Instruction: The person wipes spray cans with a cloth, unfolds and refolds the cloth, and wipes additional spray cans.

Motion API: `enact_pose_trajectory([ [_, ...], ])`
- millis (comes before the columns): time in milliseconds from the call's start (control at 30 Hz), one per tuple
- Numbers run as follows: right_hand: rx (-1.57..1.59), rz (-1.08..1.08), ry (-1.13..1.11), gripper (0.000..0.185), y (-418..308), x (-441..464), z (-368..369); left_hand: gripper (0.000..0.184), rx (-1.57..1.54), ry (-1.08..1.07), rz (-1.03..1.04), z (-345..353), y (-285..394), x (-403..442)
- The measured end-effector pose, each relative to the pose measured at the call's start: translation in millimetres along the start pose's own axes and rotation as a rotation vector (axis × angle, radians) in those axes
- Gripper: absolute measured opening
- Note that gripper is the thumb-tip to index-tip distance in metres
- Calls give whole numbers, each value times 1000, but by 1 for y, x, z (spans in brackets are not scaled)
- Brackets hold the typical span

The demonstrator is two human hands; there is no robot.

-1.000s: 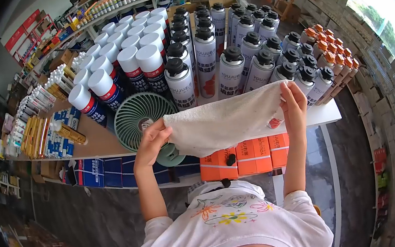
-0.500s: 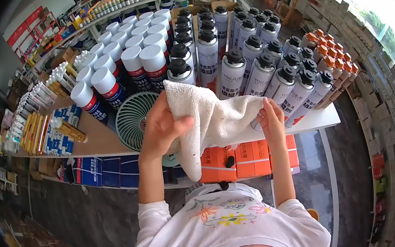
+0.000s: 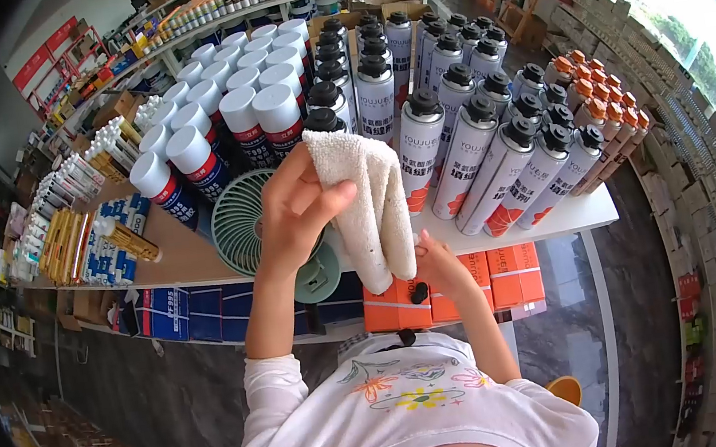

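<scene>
My left hand (image 3: 299,213) is closed on the upper left part of a white towel cloth (image 3: 364,200). The cloth hangs down from it in two thick folds, with small dark specks on the lower part. Just right of the cloth's lower edge is my right hand (image 3: 441,265), its visible fingers apart and holding nothing that I can see; some of its fingers are hidden. Below and behind my left hand stands a green round fan (image 3: 237,220) on the table edge. Silver foam cans (image 3: 422,140) with black caps stand behind the cloth.
White-capped spray cans (image 3: 193,154) stand in rows on the left of the white table (image 3: 584,212). Orange-capped tubes (image 3: 603,108) are at the right, gold and white tubes (image 3: 65,241) at the far left. Orange boxes (image 3: 515,276) and blue boxes (image 3: 199,314) sit below.
The cloth, stretched between both hands before, now hangs folded from my left hand. My right hand has let go of its right corner and moved left and down.
</scene>
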State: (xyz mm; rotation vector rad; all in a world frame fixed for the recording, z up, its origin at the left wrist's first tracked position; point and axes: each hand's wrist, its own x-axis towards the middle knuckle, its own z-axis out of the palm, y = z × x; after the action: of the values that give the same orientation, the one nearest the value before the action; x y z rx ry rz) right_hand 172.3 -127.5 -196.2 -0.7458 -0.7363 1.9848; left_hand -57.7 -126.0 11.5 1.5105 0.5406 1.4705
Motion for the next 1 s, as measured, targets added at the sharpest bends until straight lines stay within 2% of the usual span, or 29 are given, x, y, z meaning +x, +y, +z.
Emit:
enact_pose_trajectory([
  [133,-93,-30,-98,48,6,-6,24,41,18,33,-23,-6,-5,-3],
  [200,229,106,51,39,5,-12,41,41,9,58,-27,-8,-8,-4],
  [233,228,109,52,39,4,-12,39,41,8,61,-28,-10,-9,-5],
  [333,-5,-64,235,23,-4,-9,20,37,5,91,-41,-19,-15,-11],
  [400,-156,-181,355,15,-14,-8,7,33,-19,191,-59,-30,-24,-18],
  [467,-437,-500,396,19,-39,-14,5,28,-11,261,-61,-41,-33,-23],
  [533,-537,-708,501,18,-65,-24,8,28,150,351,-54,-52,-36,-27],
  [567,-537,-706,504,18,-75,-28,9,26,173,377,-47,-58,-40,-29],
  [600,-574,-797,523,16,-84,-32,10,26,230,423,-127,-73,-47,-35],
  [633,-612,-888,540,14,-92,-34,12,24,232,426,-92,-73,-48,-35],
  [700,-613,-957,533,11,-105,-35,18,23,234,431,-59,-74,-48,-38],
  [800,-695,-1040,555,8,-125,-40,32,22,308,482,-138,-75,-50,-43],
  [867,-746,-1119,519,9,-135,-38,35,21,269,399,-13,-70,-47,-43],
  [933,-676,-1113,506,11,-140,-36,38,21,255,393,-38,-71,-45,-47],
  [1000,-807,-1067,577,13,-145,-35,33,18,235,364,-2,-70,-43,-49],
])
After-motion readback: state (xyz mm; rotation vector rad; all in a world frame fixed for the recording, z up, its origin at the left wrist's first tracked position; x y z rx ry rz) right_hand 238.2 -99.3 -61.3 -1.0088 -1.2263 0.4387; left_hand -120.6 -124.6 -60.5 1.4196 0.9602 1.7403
